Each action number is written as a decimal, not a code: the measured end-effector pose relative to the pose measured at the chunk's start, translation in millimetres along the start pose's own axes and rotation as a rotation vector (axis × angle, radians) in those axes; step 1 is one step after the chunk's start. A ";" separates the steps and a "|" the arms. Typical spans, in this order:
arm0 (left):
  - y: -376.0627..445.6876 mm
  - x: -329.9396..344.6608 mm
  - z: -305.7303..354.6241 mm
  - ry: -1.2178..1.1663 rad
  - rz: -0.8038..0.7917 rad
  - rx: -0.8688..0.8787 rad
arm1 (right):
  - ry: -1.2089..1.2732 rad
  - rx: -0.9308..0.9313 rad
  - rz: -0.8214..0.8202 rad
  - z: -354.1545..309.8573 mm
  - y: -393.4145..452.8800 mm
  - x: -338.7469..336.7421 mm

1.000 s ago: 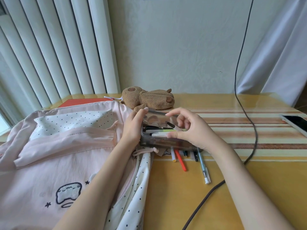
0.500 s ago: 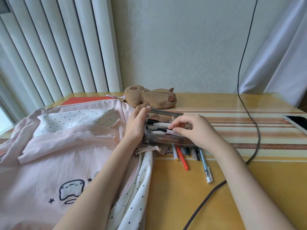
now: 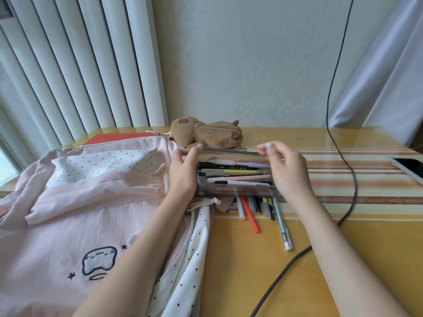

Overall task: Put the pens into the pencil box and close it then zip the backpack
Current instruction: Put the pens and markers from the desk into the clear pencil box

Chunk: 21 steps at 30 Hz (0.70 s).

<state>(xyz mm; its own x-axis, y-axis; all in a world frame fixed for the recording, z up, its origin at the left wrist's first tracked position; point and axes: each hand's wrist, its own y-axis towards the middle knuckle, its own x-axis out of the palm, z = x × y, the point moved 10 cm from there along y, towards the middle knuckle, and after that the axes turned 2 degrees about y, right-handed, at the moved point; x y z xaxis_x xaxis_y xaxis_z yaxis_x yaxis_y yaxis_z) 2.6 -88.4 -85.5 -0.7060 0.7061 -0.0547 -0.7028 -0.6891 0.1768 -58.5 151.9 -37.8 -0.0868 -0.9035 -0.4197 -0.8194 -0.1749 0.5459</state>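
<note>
Just in front of the brown plush animal [image 3: 207, 134], the clear smoky plastic pencil box [image 3: 233, 177] lies with its long axis running left to right across the person's view, its open top showing several pens already inside. The left hand [image 3: 183, 172] grips the box's left end, thumb and fingers wrapped round it. The right hand [image 3: 287, 170] hovers at the box's right end, fingers loosely curled; motion blur hides whether it holds anything, so I cannot tell.

On the near side of the box, a loose cluster of pens [image 3: 258, 209] lies on the yellow wooden table [image 3: 263, 271], among them an orange pen [image 3: 250, 215] and a long clear pen with a white tip [image 3: 282, 226]. They point roughly toward the person, across the box's long axis, and sit nearer the right hand, which seems best placed to fetch them.

Left of the box, touching it, the pink fabric backpack [image 3: 75, 213] lies unzipped, its dotted lining showing. A dark cable [image 3: 343, 156] trails to the right of the box.
</note>
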 end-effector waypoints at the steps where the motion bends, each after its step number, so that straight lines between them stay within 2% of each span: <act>1: -0.8 -4.6 -0.1 -0.001 0.041 -0.001 | -0.032 0.051 0.089 9.3 1.4 -12.1; 3: -2.4 -14.1 -0.4 -0.026 0.124 -0.010 | -0.130 0.202 0.154 34.8 1.0 -23.0; 4: -2.9 -19.1 -0.4 -0.046 0.167 -0.013 | -0.192 0.291 0.118 48.2 -1.1 -21.1; 8: -6.4 -31.4 -2.0 -0.110 0.280 -0.040 | -0.427 0.588 -0.238 88.5 -21.0 16.9; 10: -7.1 -33.3 -2.8 -0.126 0.296 -0.050 | -0.538 0.575 -0.314 86.8 -27.1 31.7; 13: -7.2 -30.9 -2.0 -0.113 0.276 -0.050 | -0.617 0.500 -0.315 77.3 -29.0 45.2; 18: -8.2 -28.9 -0.1 -0.100 0.256 -0.049 | -0.545 0.543 -0.368 80.1 -20.4 57.2; 21: -8.4 -29.2 -0.3 -0.101 0.257 -0.056 | -0.463 0.571 -0.345 81.6 -17.1 59.6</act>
<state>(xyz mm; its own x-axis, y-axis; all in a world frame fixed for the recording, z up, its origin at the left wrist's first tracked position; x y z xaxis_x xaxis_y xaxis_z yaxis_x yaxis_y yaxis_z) 29.0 -103.3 -85.6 -0.8516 0.5176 0.0832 -0.5075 -0.8537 0.1172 -95.8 133.0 -131.3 0.1004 -0.5599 -0.8225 -0.9947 -0.0748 -0.0705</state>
